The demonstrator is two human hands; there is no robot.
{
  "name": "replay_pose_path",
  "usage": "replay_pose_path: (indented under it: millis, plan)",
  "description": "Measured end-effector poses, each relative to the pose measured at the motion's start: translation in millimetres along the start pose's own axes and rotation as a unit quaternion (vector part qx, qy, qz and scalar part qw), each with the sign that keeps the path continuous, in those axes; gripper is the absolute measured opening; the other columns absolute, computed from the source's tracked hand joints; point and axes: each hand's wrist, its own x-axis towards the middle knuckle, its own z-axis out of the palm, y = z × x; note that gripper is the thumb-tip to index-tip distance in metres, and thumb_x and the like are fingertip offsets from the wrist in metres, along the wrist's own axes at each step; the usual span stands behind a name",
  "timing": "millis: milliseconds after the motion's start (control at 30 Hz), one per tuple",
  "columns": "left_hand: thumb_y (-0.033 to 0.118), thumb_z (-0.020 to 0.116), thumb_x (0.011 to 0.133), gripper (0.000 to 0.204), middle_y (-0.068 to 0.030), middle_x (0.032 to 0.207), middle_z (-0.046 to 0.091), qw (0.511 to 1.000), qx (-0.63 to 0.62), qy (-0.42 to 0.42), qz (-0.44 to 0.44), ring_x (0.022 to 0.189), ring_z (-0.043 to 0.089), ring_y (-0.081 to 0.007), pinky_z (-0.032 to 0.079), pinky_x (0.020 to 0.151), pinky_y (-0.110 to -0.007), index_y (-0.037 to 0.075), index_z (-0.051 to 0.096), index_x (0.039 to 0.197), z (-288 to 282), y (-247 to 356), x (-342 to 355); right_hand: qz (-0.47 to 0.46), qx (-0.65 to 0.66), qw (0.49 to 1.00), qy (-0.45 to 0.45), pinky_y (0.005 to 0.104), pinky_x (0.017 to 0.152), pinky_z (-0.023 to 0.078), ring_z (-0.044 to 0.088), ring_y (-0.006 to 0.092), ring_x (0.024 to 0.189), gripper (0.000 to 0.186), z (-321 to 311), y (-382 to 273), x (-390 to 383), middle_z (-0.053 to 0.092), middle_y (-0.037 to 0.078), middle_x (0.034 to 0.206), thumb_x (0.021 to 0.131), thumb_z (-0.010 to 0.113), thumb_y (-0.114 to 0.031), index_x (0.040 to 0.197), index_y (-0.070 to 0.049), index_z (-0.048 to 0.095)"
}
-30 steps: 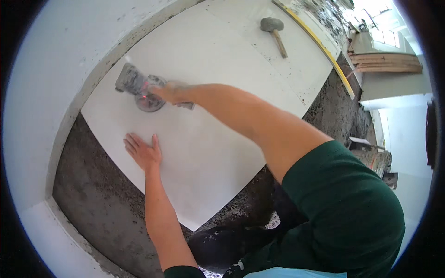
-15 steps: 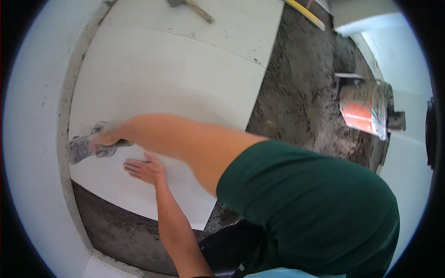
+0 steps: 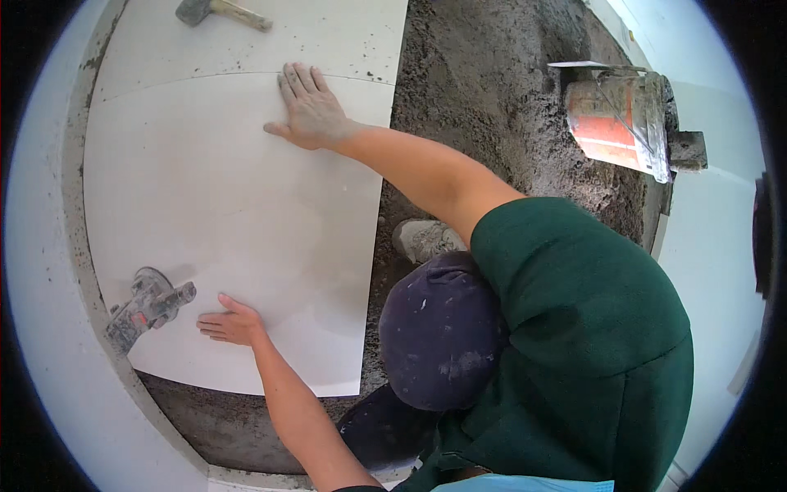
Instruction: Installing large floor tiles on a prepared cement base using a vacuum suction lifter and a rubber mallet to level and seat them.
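The pale slab (image 3: pixel 229 180) fills the left of my view, lying flat on the floor with its left edge along the wall base and its far edge at the joint with a far slab (image 3: pixel 336 37). To its right I see rough, dark mortar (image 3: pixel 475 90), with a smeared orange bucket (image 3: pixel 607 123) on the far right.

The change I notice is in the right hand (image 3: pixel 311 115) — half a second ago it was on the power tool, and now it is off it, over at the far side of the slab. Its fingers are extended and grip nothing, the tips at the joint. The left hand (image 3: pixel 234 324) is also flat and empty, low on the near left.

The dusty power tool (image 3: pixel 152 307) is at the slab's near left corner, beside the wall base, with no hand on it. The mallet (image 3: pixel 221 11) lies untouched on the far slab.

I read this as a pause in the tool work — both palms are free to feel or steady the slab, and the joint probably deserves attention.
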Motion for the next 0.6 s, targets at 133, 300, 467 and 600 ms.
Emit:
replay_pose_path:
  millis: [133, 300, 467, 600]
  plan:
    - [0.071, 0.026, 0.101, 0.101, -0.0325, 0.166, 0.012, 1.000, -0.001, -0.009, -0.005, 0.156, 0.012, -0.0445, 0.012, 0.126, -0.054, -0.013, 0.015, 0.157, -0.3, 3.4, -0.9, 0.015, 0.001, 1.000, 0.001, 0.0501, 0.128, 0.006, 0.011, 0.0387, 0.157, 0.099, -5.7, 15.0, -12.5, 0.021, 0.027, 0.166, 0.097, 0.044, -0.068, 0.156, 0.010, 0.026]
    - [0.072, 0.025, 0.101, 0.102, -0.0325, 0.166, 0.012, 1.000, 0.006, -0.009, -0.006, 0.156, 0.011, -0.0440, 0.012, 0.126, -0.054, -0.013, 0.015, 0.157, -2.0, 0.3, 1.5, 0.012, 0.002, 1.000, -0.001, 0.0487, 0.128, 0.006, 0.012, 0.0392, 0.157, 0.099, -16.2, 35.0, -45.5, 0.022, 0.028, 0.165, 0.098, 0.045, -0.068, 0.156, 0.010, 0.027]
    - [0.073, 0.025, 0.100, 0.104, -0.0336, 0.165, 0.012, 1.000, -0.007, -0.009, -0.005, 0.156, 0.011, -0.0441, 0.011, 0.126, -0.054, -0.014, 0.015, 0.156, -0.3, -4.3, 1.6, 0.011, -0.034, 0.999, -0.017, 0.0475, 0.128, 0.007, 0.015, 0.0402, 0.156, 0.099, -36.8, 63.5, -76.5, 0.024, 0.030, 0.164, 0.098, 0.044, -0.068, 0.155, 0.011, 0.028]
    - [0.072, 0.026, 0.101, 0.103, -0.0341, 0.165, 0.011, 1.000, -0.011, -0.013, -0.003, 0.156, 0.011, -0.0447, 0.012, 0.126, -0.054, -0.015, 0.015, 0.156, -2.6, 1.4, 0.7, 0.027, -0.079, 0.995, -0.053, 0.0469, 0.128, 0.007, 0.015, 0.0398, 0.156, 0.099, -55.3, 93.0, -108.2, 0.024, 0.031, 0.164, 0.098, 0.044, -0.068, 0.154, 0.013, 0.028]
